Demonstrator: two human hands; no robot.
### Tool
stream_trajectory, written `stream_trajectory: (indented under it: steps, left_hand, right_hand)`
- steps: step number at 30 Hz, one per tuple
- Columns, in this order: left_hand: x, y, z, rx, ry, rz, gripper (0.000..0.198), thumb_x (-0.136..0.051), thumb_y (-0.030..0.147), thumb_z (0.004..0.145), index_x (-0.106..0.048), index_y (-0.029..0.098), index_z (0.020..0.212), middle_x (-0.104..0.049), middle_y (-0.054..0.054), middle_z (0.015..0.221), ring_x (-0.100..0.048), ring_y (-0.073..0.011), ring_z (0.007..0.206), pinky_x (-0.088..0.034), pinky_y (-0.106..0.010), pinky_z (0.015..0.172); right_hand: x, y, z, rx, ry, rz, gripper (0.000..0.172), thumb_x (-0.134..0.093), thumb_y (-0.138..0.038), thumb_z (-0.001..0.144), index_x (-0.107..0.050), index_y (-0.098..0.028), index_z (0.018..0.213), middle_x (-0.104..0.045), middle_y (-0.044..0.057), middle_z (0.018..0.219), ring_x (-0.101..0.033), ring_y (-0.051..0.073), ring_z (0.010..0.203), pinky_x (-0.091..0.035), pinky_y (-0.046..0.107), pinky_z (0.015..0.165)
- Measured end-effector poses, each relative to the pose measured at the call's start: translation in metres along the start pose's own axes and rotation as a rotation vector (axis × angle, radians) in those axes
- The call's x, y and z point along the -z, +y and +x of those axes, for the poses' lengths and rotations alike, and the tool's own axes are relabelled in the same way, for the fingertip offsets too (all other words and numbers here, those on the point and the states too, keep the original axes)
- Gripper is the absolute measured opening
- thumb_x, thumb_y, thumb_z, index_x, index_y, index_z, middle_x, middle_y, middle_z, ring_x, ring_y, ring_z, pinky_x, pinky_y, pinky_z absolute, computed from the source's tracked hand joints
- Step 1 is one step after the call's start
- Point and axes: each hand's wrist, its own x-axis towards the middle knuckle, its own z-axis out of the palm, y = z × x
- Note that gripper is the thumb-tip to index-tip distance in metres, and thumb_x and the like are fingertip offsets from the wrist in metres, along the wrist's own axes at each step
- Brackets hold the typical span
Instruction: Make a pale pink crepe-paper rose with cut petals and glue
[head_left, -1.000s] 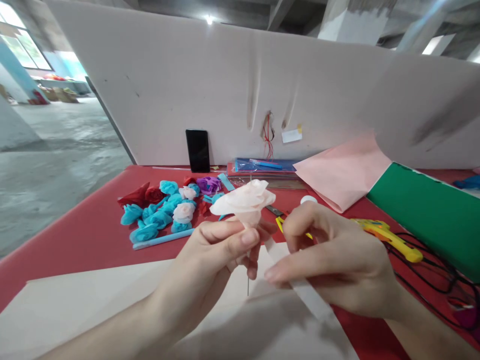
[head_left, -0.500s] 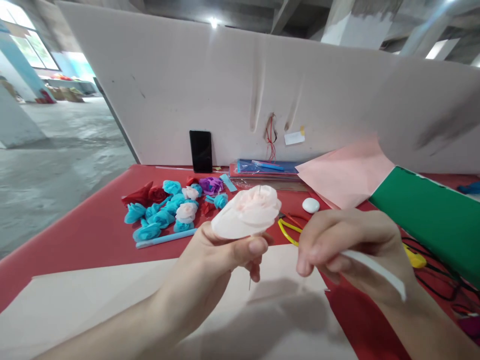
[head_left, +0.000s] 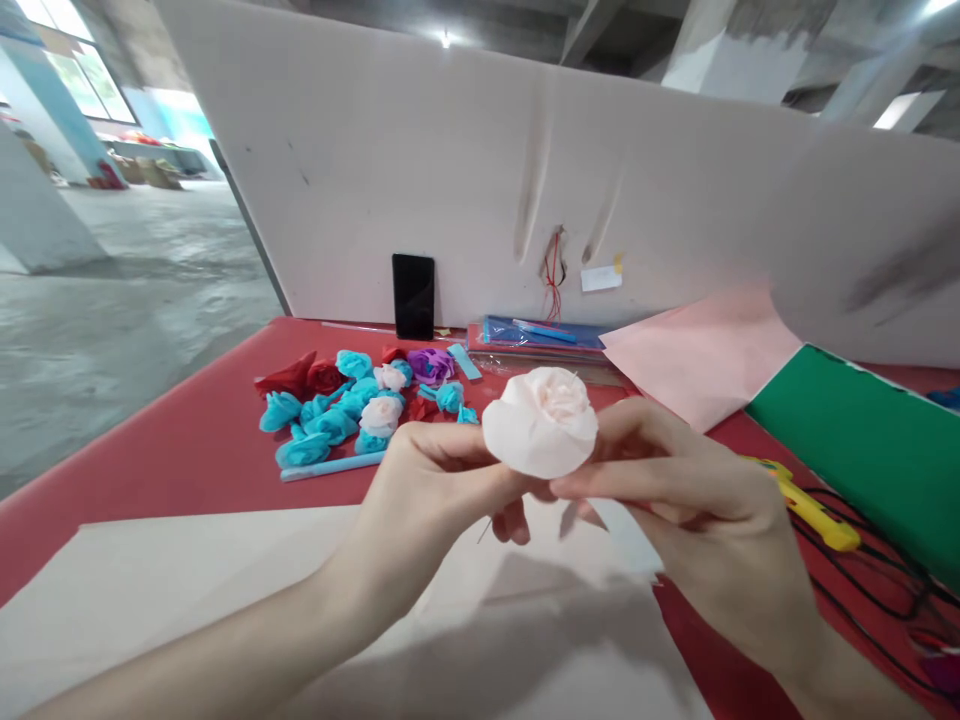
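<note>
A pale pink paper rose [head_left: 541,425] is held up over the middle of the table, its bloom facing up and toward me. My left hand [head_left: 450,485] pinches the rose's base from the left, thumb in front. A thin wire stem [head_left: 484,530] pokes out below those fingers. From the right, my right hand [head_left: 675,490] has its fingertips closed at the rose's lower edge. Beneath the right fingers shows a pale strip [head_left: 626,530], partly hidden by the hand.
Blue paper flowers [head_left: 330,425], with red, purple and pink ones, lie left on the red table [head_left: 195,420]. Pale sheets [head_left: 225,570] cover the front. A phone [head_left: 414,297] leans on the white partition [head_left: 360,150]. Right are a green board [head_left: 862,450] and yellow-handled tool [head_left: 817,515] with black cord.
My right hand has moved left, from beside the rose to its base, bringing the white strip underneath. The rose has turned more toward me. The view has shifted slightly.
</note>
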Motion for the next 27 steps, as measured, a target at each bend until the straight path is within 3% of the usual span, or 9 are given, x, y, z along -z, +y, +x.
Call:
stream_trajectory:
  steps: [4, 10, 15, 21, 24, 27]
  left_hand:
    - [0.001, 0.002, -0.002, 0.0, -0.002, 0.011, 0.023, -0.059, 0.005, 0.068, -0.07, 0.02, 0.054, -0.061, 0.005, 0.049, -0.045, -0.0038, 0.037, -0.036, -0.015, 0.038]
    - [-0.006, 0.011, -0.005, 0.026, 0.009, 0.071, 0.02, -0.064, 0.011, 0.066, -0.068, 0.017, 0.048, -0.054, 0.004, 0.042, -0.04, -0.004, 0.036, -0.03, -0.014, 0.034]
    - [-0.008, 0.017, -0.005, 0.004, 0.029, 0.114, 0.02, -0.065, 0.013, 0.064, -0.067, 0.018, 0.045, -0.05, 0.004, 0.039, -0.039, -0.0061, 0.035, -0.029, -0.016, 0.032]
    - [-0.004, 0.016, -0.007, -0.008, -0.099, 0.063, 0.009, -0.068, 0.017, 0.07, -0.075, 0.019, 0.064, -0.054, 0.002, 0.049, -0.042, -0.0061, 0.042, -0.035, -0.015, 0.036]
    - [-0.003, 0.011, -0.006, 0.0, -0.174, -0.047, 0.011, -0.064, 0.021, 0.077, -0.075, 0.018, 0.076, -0.054, 0.002, 0.055, -0.044, -0.0059, 0.046, -0.04, -0.014, 0.039]
    - [-0.003, 0.009, -0.005, 0.026, -0.226, -0.171, 0.017, -0.06, 0.02, 0.081, -0.074, 0.018, 0.074, -0.05, 0.002, 0.054, -0.041, -0.0054, 0.046, -0.039, -0.013, 0.038]
  right_hand:
    - [-0.009, 0.005, -0.002, -0.091, 0.063, 0.065, 0.038, -0.06, -0.001, 0.075, -0.072, -0.034, 0.09, -0.057, -0.002, 0.112, -0.057, 0.013, 0.095, -0.052, 0.02, 0.069]
    - [-0.027, 0.016, -0.007, -0.108, 0.028, 0.365, 0.021, -0.058, -0.021, 0.085, -0.072, -0.034, 0.094, -0.065, 0.001, 0.105, -0.06, 0.017, 0.092, -0.052, 0.031, 0.082]
    - [-0.034, 0.022, -0.009, -0.129, 0.059, 0.545, 0.017, -0.06, -0.028, 0.084, -0.071, -0.037, 0.093, -0.064, 0.001, 0.111, -0.06, 0.02, 0.096, -0.053, 0.036, 0.081]
    - [-0.035, 0.016, -0.002, -0.149, 0.094, 0.623, 0.015, -0.061, -0.028, 0.082, -0.072, -0.034, 0.09, -0.068, 0.001, 0.102, -0.066, 0.018, 0.075, -0.057, 0.031, 0.063]
    - [-0.033, 0.015, 0.0, -0.172, 0.145, 0.583, 0.014, -0.062, -0.029, 0.082, -0.073, -0.034, 0.09, -0.071, -0.001, 0.093, -0.065, 0.014, 0.079, -0.056, 0.023, 0.065]
    - [-0.031, 0.017, 0.001, -0.166, 0.122, 0.557, 0.013, -0.062, -0.032, 0.082, -0.073, -0.036, 0.089, -0.07, -0.003, 0.09, -0.063, 0.012, 0.085, -0.054, 0.018, 0.069]
